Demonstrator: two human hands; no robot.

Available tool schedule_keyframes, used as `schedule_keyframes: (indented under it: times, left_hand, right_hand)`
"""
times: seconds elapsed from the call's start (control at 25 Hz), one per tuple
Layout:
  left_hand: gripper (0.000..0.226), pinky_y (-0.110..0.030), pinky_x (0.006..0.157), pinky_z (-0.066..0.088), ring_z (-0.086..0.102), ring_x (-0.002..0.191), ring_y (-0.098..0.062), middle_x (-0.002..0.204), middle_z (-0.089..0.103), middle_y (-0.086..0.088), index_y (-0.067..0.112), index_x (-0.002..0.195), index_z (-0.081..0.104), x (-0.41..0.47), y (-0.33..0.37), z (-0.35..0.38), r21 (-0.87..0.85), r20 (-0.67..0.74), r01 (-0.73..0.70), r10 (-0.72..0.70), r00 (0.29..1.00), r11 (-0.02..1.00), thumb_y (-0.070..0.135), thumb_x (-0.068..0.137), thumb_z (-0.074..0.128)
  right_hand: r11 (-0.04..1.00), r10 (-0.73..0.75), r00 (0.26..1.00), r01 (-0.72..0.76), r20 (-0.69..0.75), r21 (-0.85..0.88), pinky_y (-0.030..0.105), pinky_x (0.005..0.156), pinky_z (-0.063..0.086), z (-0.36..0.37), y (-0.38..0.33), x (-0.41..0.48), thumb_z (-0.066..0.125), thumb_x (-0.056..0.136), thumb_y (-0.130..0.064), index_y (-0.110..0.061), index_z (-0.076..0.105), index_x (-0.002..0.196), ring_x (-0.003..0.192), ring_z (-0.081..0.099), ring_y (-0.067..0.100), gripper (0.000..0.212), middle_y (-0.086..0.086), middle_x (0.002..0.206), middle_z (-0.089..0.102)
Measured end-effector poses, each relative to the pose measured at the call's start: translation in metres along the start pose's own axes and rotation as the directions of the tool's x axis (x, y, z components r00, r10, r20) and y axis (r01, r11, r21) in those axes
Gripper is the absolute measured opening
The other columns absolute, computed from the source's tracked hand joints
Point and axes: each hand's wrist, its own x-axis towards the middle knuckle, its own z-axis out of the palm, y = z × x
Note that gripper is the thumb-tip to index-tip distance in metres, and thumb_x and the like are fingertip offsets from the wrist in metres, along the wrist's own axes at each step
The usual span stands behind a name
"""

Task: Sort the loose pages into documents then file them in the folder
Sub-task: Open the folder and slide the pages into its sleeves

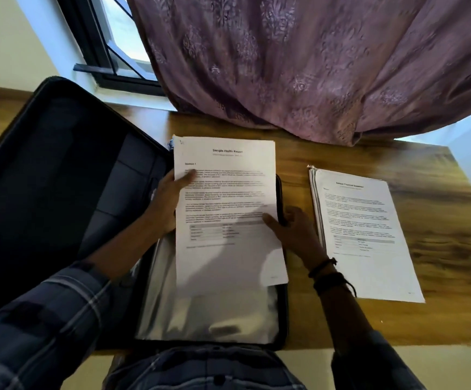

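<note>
Wooden surface (440, 220): print on the white report (226, 192) blurs beyond its title; left grip (169, 198) and right grip (293, 229) pinch it over the folder (59, 178).

1. A purple patterned curtain (299, 66) is hanging at twelve o'clock, its hem resting on the wooden worktop (440, 220).
2. A dark-framed window (110, 46) is showing at eleven o'clock.

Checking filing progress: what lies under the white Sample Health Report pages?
A shiny clear plastic sleeve inside the open black zip folder shows below the white Sample Health Report pages; its upper part is hidden.
</note>
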Motion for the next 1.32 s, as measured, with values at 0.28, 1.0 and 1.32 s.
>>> schedule_keyframes:
  times: [0.28, 1.0, 1.32]
  left_hand:
    - [0.032, -0.04, 0.072, 0.061, 0.07, 0.092, -0.031, 0.107, 0.072, -0.014, 0.005, 0.126, 0.059, 0.024, 0.012, 0.004, 0.018, -0.022, 0.033, -0.033, 0.999, 0.999, 0.02, 0.097, 0.057]
    - [0.047, -0.045, 0.098, 0.046, 0.059, 0.113, -0.037, 0.118, 0.066, -0.017, 0.005, 0.116, 0.066, 0.018, -0.027, -0.036, 0.837, 0.536, -0.522, 0.432, 0.725, -0.162, 0.04, 0.097, 0.042]
    - [0.03, -0.051, 0.113, 0.031, 0.049, 0.132, -0.032, 0.133, 0.061, -0.012, 0.009, 0.115, 0.07, -0.017, -0.045, -0.061, 0.794, 0.594, -0.565, 0.484, 0.642, -0.226, 0.025, 0.099, 0.05]
  right_hand:
    - [0.926, -0.001, 0.914, -0.153, 0.407, 0.346, 0.037, 0.086, 0.057, -0.018, -0.019, 0.008, 0.066, 0.09, -0.011, -0.013, 0.056, 0.131, 0.109, 0.067, 0.025, 0.042, 0.005, 0.124, 0.067]
    - [0.554, -0.047, 0.941, -0.253, 0.334, 0.793, 0.042, 0.094, 0.054, 0.002, -0.067, 0.008, 0.062, 0.085, -0.01, -0.014, 0.055, 0.129, 0.116, 0.063, 0.025, 0.045, 0.009, 0.126, 0.066]
    - [0.37, -0.031, 0.916, -0.361, 0.4, 0.856, 0.036, 0.081, 0.06, 0.069, -0.099, 0.049, 0.061, 0.092, -0.004, -0.002, 0.045, 0.137, 0.111, 0.066, 0.026, 0.048, 0.016, 0.128, 0.064]
